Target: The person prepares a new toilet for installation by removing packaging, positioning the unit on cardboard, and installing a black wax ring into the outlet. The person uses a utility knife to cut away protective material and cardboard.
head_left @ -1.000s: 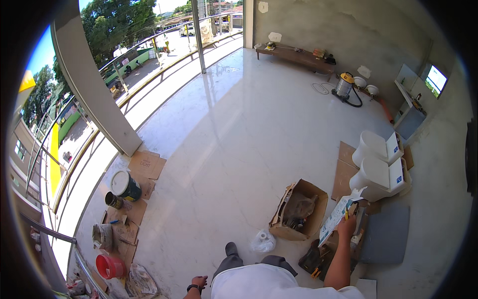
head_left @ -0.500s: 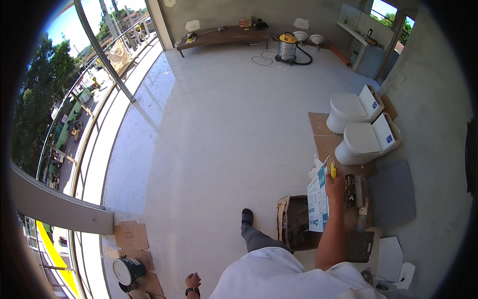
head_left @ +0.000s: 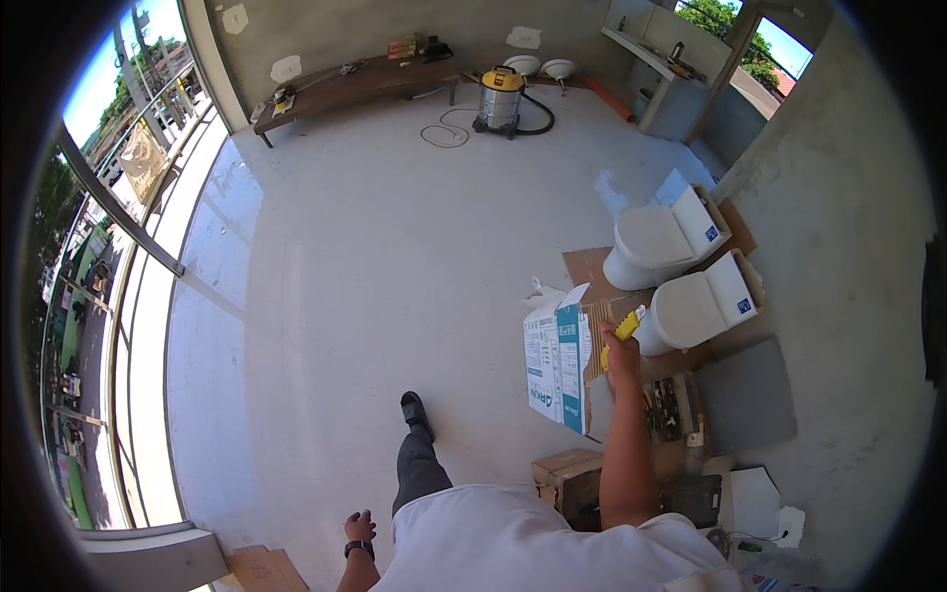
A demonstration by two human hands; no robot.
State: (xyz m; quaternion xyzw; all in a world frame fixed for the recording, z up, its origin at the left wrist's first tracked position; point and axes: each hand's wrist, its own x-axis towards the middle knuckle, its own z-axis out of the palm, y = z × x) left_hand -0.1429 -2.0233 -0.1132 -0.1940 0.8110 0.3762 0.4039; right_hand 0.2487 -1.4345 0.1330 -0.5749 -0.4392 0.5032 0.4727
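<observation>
Fingers of the right hand (head_left: pixel 620 357) are closed on a yellow cutter (head_left: pixel 628 324), and a printed white-and-blue cardboard piece (head_left: pixel 554 360) appears to be held by its edge in the same grip. The cardboard hangs out to the left of that hand, off the floor (head_left: pixel 326 326). The left hand (head_left: pixel 360 526) hangs low beside the body, empty, its fingers loosely curled.

Holding both in one hand well seems to call for a firm pinch on the cardboard, with the cutter's tip turned away from the wrist and legs; whether its blade is out, I cannot tell. The free left hand could steady the sheet's loose side, since something so broad and light may swing.

Underfoot, the floor is pale and glossy, and probably slippery wherever dust lies. Two white toilets (head_left: pixel 653 237) stand on cardboard along the right side, near a grey panel (head_left: pixel 745 395). A vacuum cleaner (head_left: pixel 499 104) stands at the far end, beside a low brown counter (head_left: pixel 360 91) against the bare grey wall (head_left: pixel 326 35).
</observation>
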